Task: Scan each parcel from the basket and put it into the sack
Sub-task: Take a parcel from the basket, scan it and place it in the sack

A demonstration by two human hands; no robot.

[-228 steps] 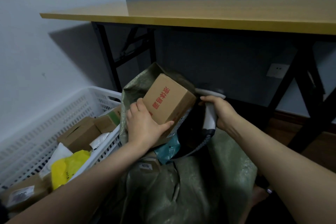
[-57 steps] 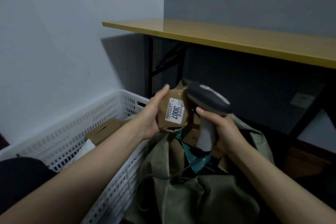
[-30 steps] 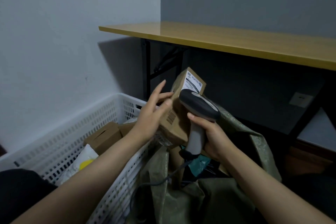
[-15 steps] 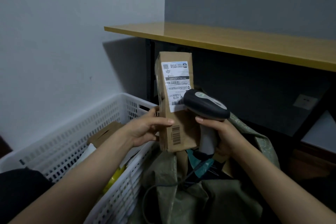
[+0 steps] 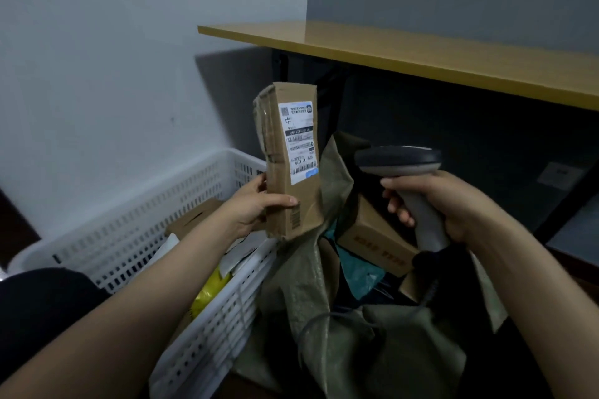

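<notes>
My left hand point(image 5: 251, 207) grips a tall brown cardboard parcel point(image 5: 291, 165) upright by its lower end, its white shipping label facing me. To its right, my right hand point(image 5: 444, 204) holds a grey handheld scanner point(image 5: 400, 161) by the handle, its head turned toward the parcel and a short gap away. Below both, the green woven sack point(image 5: 324, 317) stands open with a brown box point(image 5: 372, 236) and a teal bag inside. The white plastic basket point(image 5: 136, 236) at the left holds more cardboard parcels and a yellow packet point(image 5: 209, 291).
A yellow tabletop point(image 5: 421, 52) on black legs runs overhead behind the sack. A pale wall closes the left side behind the basket. The scanner's cable point(image 5: 311, 324) trails down over the sack. A dark knee fills the lower left corner.
The scanner has pulled back to the right, away from the parcel's label. The parcel stays upright in my left hand, shifted slightly left. Earlier, a smaller labelled packet was held at the scanner.
</notes>
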